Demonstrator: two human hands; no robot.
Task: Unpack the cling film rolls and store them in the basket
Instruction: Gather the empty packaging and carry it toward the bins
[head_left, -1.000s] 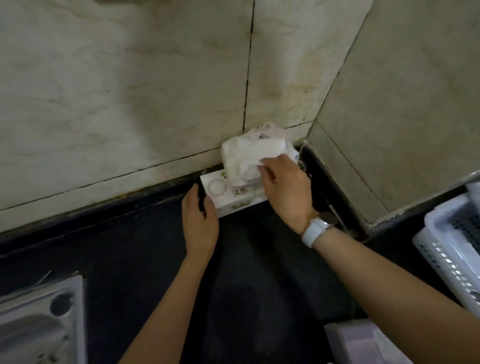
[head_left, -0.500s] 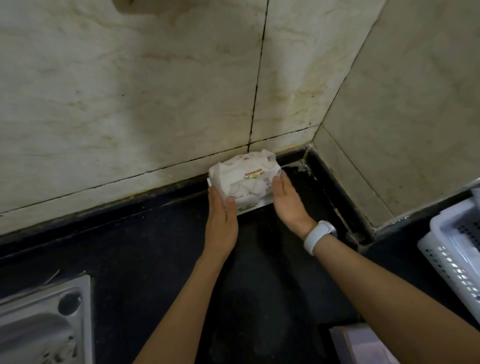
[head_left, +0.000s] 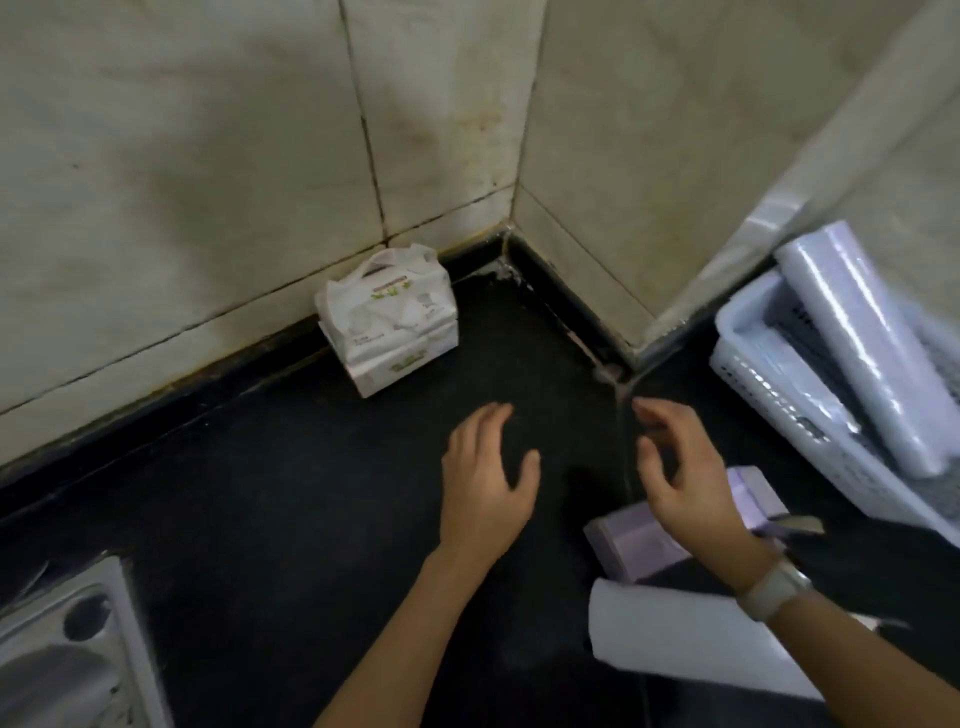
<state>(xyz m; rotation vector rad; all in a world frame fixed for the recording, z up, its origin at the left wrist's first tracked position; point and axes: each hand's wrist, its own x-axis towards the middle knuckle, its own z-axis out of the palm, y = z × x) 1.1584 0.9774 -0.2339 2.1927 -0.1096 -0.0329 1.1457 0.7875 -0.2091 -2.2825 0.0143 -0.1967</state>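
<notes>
A white slatted basket (head_left: 769, 395) stands at the right edge with a cling film roll (head_left: 862, 343) lying slanted in it. A pale purple cling film box (head_left: 639, 545) lies on the black counter, partly under my right wrist. A white roll (head_left: 670, 639) lies nearer me, below that arm. My left hand (head_left: 485, 483) hovers over the counter, fingers apart, holding nothing. My right hand (head_left: 675, 467) is just above the purple box, fingers spread and curved, also empty.
A white tissue pack stack (head_left: 389, 322) sits against the tiled wall near the corner. A steel sink edge (head_left: 78, 649) shows at bottom left. The black counter (head_left: 260, 493) meets tiled walls behind and a wall column at the right.
Both hands let go of the tissue packs, which now sit stacked by the wall, and drew back toward me and rightward. The view shifted right, revealing the basket, roll and purple box.
</notes>
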